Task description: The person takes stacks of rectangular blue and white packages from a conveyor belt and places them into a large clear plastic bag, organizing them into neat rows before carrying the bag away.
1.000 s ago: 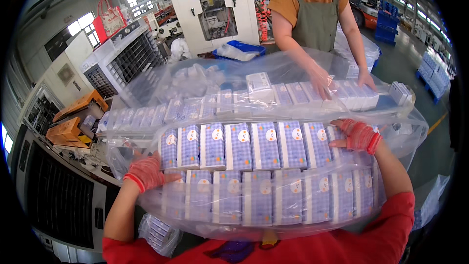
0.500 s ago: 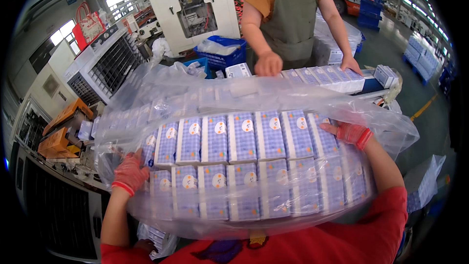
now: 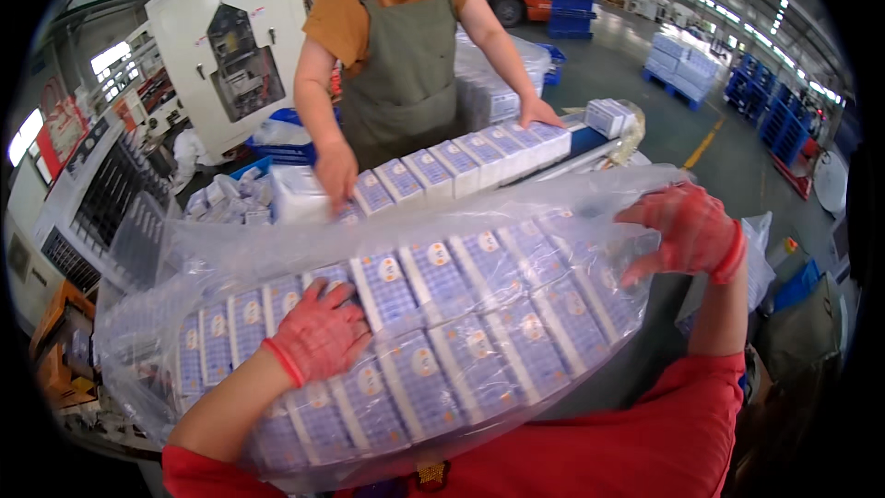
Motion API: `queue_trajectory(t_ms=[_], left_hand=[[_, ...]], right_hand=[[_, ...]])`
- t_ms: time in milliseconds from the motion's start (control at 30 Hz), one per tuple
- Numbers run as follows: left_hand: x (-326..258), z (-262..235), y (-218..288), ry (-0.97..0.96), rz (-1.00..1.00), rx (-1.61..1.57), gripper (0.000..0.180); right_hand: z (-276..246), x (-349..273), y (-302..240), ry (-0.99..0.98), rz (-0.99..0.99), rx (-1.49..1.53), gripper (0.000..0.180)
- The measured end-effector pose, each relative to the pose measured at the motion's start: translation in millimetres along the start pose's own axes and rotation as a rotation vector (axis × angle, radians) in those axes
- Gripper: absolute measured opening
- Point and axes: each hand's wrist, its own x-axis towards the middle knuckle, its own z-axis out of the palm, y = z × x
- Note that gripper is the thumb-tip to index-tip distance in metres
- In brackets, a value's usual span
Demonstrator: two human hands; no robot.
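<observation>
Across the work area a co-worker (image 3: 392, 55) in a green apron stands behind a row of small white and blue boxes (image 3: 461, 166), one hand at each end of the row. A white machine cabinet (image 3: 235, 46) stands at the back left, and blue pallets with stacked goods (image 3: 682, 65) are well apart on the floor at the back right. The clear plastic bag (image 3: 415, 332), full of flat blue and white packs in rows, lies tilted close before the person's chest and hides what is under it. The left hand (image 3: 318, 332), in a red glove, presses flat on the top of the bag. The right hand (image 3: 682, 231), also gloved, grips the upper right edge of the bag. The hands are well apart, with both elbows bent.
</observation>
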Motion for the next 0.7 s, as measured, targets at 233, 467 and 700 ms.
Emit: queue_trajectory(t_ms=[233,467,700], left_hand=[[-46,-61,8,-0.245,-0.151,-0.532,0.038],[-224,-136,37,-0.049,-1.082,-0.098,0.038],[-172,-91,-6,0.56,-0.906,0.719,0.046]], right_hand=[[-1,-64,64,0.415,0.015,-0.392,0.017],[52,-38,116,0.944,0.005,0.768,0.019],[106,5,134,0.489,0.218,1.737,0.043]])
